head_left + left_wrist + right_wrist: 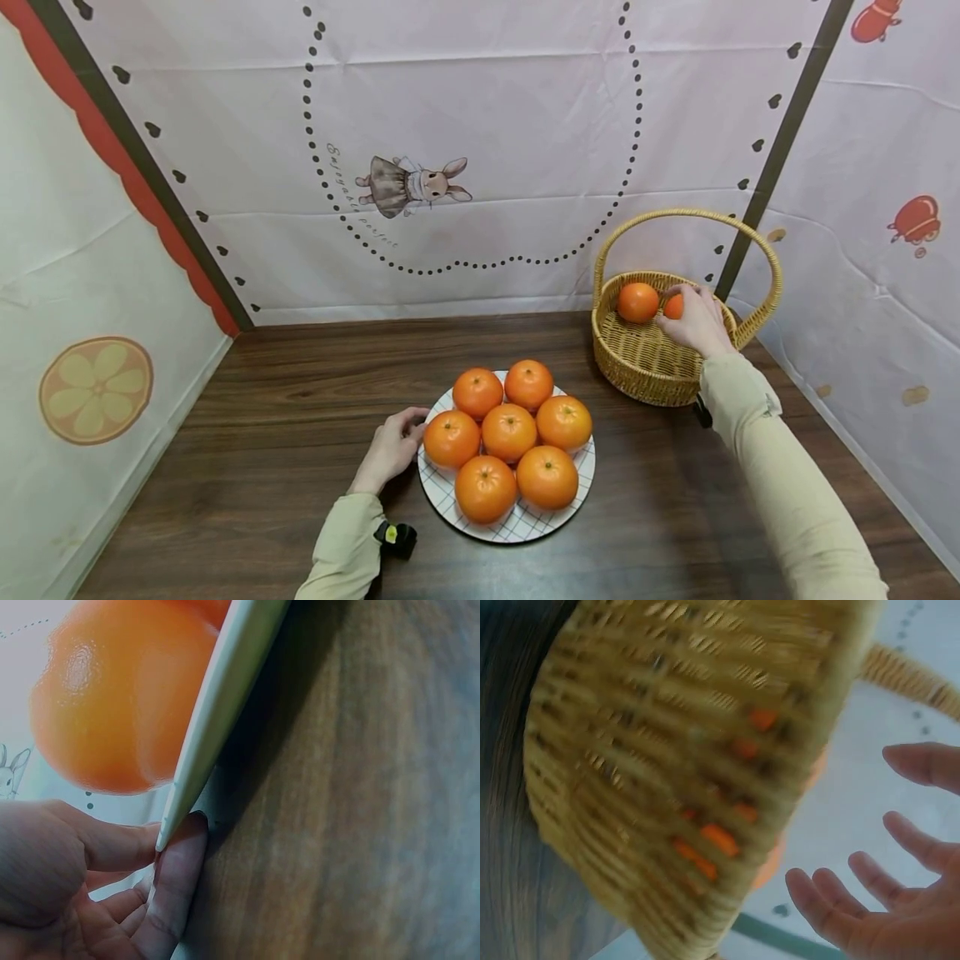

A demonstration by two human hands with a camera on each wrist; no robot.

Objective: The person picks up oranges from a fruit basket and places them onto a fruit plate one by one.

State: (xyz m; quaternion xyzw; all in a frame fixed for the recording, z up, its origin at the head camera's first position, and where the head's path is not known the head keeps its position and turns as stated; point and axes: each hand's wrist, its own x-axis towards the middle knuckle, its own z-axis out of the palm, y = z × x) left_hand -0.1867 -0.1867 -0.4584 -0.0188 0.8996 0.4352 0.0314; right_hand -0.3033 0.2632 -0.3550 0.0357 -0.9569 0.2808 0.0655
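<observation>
A round white plate (527,527) with a thin grid pattern holds several oranges (510,432). At its left edge my left hand (392,448) pinches the rim; in the left wrist view the thumb lies on the upper side of the plate (217,712) and fingers are beneath. My right hand (699,321) is over the right side of a woven basket (645,379). Below its fingers lies one orange (674,307), partly covered; another orange (637,302) sits to its left. The right wrist view has the right hand (900,892) with spread fingers, holding nothing, beyond the basket rim.
The basket's tall arched handle (686,212) rises around the right forearm. Both stand on a dark wooden table (300,375). Printed cloth walls (487,125) enclose the back and sides, close behind the basket.
</observation>
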